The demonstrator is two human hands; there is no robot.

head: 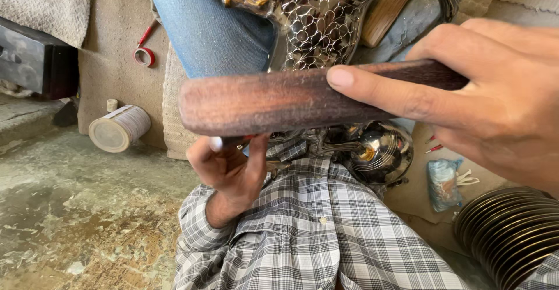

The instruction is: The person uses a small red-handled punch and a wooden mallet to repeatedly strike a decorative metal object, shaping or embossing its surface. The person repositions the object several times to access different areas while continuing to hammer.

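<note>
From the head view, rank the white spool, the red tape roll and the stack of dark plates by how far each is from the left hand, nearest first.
1. White spool: on the floor, just left of the left hand.
2. Red tape roll: up-left, on the tan mat.
3. Stack of dark plates: far lower right, across the checked shirt.

The wooden handle (279,101) hides the tool tip held by the left hand (230,170). The right hand (495,103) is cut off at the frame edge, as is the engraved metal piece (320,22) above.
</note>
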